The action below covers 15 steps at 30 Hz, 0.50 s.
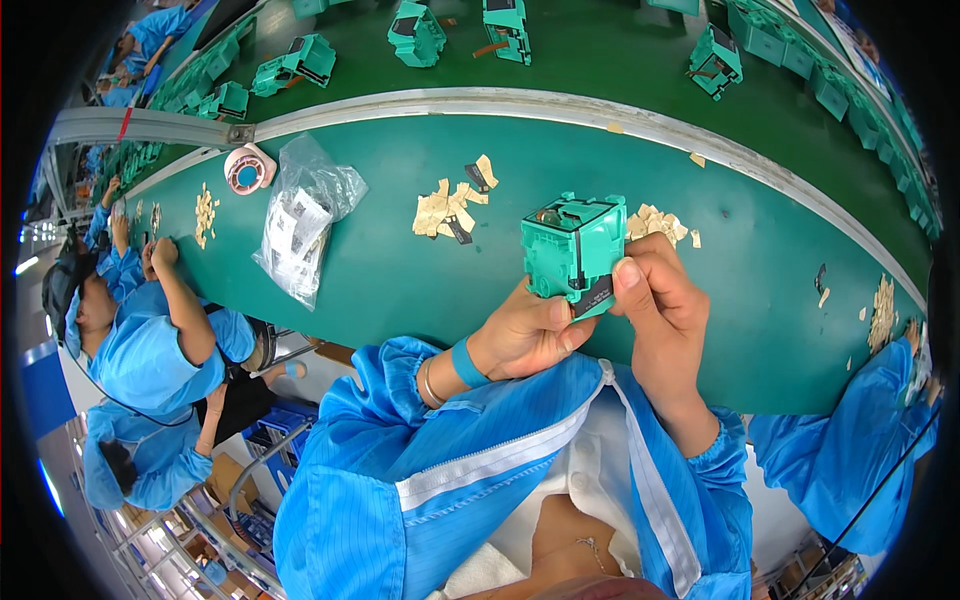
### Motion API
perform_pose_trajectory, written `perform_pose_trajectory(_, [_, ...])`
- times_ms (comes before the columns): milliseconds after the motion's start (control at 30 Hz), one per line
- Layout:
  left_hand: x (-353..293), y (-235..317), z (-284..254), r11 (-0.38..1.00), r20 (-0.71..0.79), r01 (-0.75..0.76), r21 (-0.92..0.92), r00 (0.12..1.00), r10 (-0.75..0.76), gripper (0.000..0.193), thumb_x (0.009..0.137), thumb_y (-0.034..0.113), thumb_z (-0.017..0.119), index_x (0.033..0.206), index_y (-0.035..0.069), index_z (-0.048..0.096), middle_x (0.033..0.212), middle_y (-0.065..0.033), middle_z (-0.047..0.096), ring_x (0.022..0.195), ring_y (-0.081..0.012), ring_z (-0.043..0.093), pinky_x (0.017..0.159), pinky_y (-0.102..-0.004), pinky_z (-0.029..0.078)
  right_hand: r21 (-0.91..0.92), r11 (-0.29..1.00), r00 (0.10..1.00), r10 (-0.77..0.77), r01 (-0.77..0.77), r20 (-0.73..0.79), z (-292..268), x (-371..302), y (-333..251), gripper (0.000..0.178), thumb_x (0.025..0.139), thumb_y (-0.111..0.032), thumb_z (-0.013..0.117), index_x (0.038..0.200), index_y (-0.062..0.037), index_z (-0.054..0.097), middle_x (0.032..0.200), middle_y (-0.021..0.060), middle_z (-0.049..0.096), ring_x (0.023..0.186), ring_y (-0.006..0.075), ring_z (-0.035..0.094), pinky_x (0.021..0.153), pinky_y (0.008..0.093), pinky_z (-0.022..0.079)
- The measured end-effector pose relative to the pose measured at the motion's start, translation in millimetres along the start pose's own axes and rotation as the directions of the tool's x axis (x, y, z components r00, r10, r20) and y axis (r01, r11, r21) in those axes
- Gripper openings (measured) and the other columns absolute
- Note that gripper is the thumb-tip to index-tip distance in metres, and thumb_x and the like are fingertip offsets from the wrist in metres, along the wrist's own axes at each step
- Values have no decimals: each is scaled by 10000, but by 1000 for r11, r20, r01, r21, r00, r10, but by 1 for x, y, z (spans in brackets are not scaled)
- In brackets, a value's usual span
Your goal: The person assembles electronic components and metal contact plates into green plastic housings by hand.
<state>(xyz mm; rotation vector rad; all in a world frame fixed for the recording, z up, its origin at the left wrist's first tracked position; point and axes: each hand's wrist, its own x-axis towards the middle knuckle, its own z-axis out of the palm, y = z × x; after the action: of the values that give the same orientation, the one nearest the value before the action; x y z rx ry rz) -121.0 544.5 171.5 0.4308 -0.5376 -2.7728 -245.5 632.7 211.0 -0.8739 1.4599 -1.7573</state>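
Holding this green housing [572, 245] over the bench [400, 285], left hand [525, 332] gripping its bottom, right hand [662, 300] pinching its right edge; if my lower grip slackens, it'll probably drop.

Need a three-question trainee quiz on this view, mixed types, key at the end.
1. Multiple choice: which of the wearer's wrists has the blue band on it? A) right B) left C) both
2. True or false: the left hand holds the green housing near its lower end.
3. Fill in: the clear plastic bag lies to the ____ of the housing.

Key: 1. B; 2. true; 3. left.
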Motion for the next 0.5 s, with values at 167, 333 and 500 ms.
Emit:
perform_pose_trajectory(167, [3, 2, -3, 965, 169, 166, -201, 977, -133, 603, 753, 194, 761, 1236, 34, 437, 1019, -80, 557, 709, -97, 538, 560, -178, 481, 42, 999, 1000, 0, -1, 21, -4, 4, 7, 223, 913, -143, 567, 755, 14, 589, 760, 39, 493, 677, 95, 452, 627, 236, 374])
perform_pose_trajectory(333, [4, -4, -11, 939, 157, 120, -322, 985, -72, 574, 779, 177, 736, 1246, 35, 433, 1026, -87, 571, 784, -102, 548, 603, -183, 496, -79, 996, 998, -30, 34, 54, 1, 8, 6, 241, 923, -148, 545, 755, 18, 592, 754, 36, 491, 689, 96, 452, 630, 238, 371])
perform_pose_trajectory(500, [9, 11, 2, 983, 17, 29, -180, 1000, -26, 551, 798, 90, 709, 1264, 50, 418, 1060, -69, 555, 817, -123, 569, 627, -207, 504, -2, 997, 997, 75, -75, 2, -5, 16, 13, 221, 865, -160, 628, 1003, 10, 605, 833, 38, 544, 739, 100, 478, 677, 229, 391])
